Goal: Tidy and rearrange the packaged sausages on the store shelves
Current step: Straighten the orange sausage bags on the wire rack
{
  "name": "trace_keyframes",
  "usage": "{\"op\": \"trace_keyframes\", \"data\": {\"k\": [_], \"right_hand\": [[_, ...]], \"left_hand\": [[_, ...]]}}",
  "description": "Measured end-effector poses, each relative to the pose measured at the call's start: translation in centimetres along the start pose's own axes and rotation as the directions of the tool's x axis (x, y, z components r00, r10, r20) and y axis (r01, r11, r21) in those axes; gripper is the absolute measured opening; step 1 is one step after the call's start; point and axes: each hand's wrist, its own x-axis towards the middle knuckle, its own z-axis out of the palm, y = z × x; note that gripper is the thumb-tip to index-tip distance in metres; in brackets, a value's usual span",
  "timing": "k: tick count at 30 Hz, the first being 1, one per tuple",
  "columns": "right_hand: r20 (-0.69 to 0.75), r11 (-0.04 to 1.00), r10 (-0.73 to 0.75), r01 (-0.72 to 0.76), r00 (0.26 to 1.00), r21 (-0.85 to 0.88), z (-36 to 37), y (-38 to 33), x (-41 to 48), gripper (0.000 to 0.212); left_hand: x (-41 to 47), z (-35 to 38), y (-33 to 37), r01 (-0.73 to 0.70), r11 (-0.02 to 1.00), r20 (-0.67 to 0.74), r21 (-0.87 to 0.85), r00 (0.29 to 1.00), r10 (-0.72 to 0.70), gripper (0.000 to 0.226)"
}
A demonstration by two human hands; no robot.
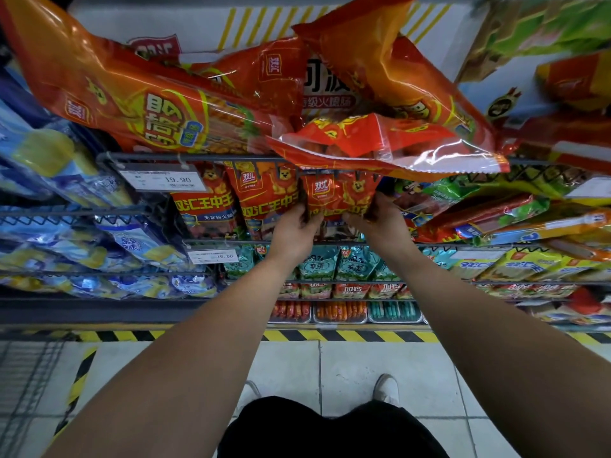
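**Currently held: one red sausage pack, second wire shelf**

Item: glossy red plastic sausage pack with a bear cartoon and yellow lettering, upright at the front of the grey wire shelf, just under the rail of the tier above. Left hand clasps its left edge, fingers curled round the side; right hand clasps its right edge likewise. Both hands are closed on this one pack.

Adjacent, same shelf: two matching red bear-printed packs standing to its left, touching side by side.

Labels: white price tag reading 19.90 hanging from the upper rail; white price tag reading 16.00 on the rail below.

Above: large orange foil sausage bags lying tilted, overhanging the rail.

Below: teal packs, then trays of loose sausages.

Floor: pale tiles with yellow-black hazard tape along the shelf base.
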Motion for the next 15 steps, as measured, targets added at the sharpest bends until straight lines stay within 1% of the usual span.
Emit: {"op": "trace_keyframes", "data": {"k": [3,4,5,7,8,10,12,15], "right_hand": [[-0.014,0.998,0.031,-0.032,0.999,-0.056,0.1,-0.1,1.0,0.038],[-0.016,0.997,0.049,-0.050,0.999,-0.066,0.2,-0.1,1.3,0.038],[-0.019,0.995,0.069,-0.070,0.997,-0.069,0.3,-0.1,1.6,0.041],[-0.034,0.989,0.108,-0.111,0.994,-0.093,0.4,0.1,2.2,0.047],[-0.042,0.986,0.125,-0.129,0.991,-0.109,0.4,0.1,2.5,0.047],[-0.042,0.980,0.149,-0.153,0.988,-0.123,0.5,0.2,2.8,0.043],[-0.038,0.975,0.162,-0.166,0.986,-0.145,0.7,0.1,2.9,0.045],[-0.065,0.962,0.119,-0.131,0.991,-0.240,1.0,-0.2,2.4,0.048]], "left_hand": [[0.6,0.2,0.3,0.027,1.000,-0.021,-0.006,0.999,-0.027,0.024],[0.9,0.4,0.4,0.048,0.999,-0.037,0.005,0.998,-0.048,0.019],[1.2,0.5,0.4,0.066,0.998,-0.058,0.015,0.996,-0.065,0.018],[1.6,0.8,0.5,0.098,0.994,-0.096,0.041,0.991,-0.093,0.033],[1.8,0.9,0.6,0.113,0.992,-0.109,0.051,0.988,-0.107,0.037],[1.8,1.0,0.5,0.134,0.990,-0.126,0.052,0.984,-0.126,0.041],[1.7,1.1,0.6,0.151,0.987,-0.139,0.053,0.980,-0.143,0.045],[1.4,1.1,0.8,0.158,0.983,-0.144,0.093,0.979,-0.144,0.048]]}}
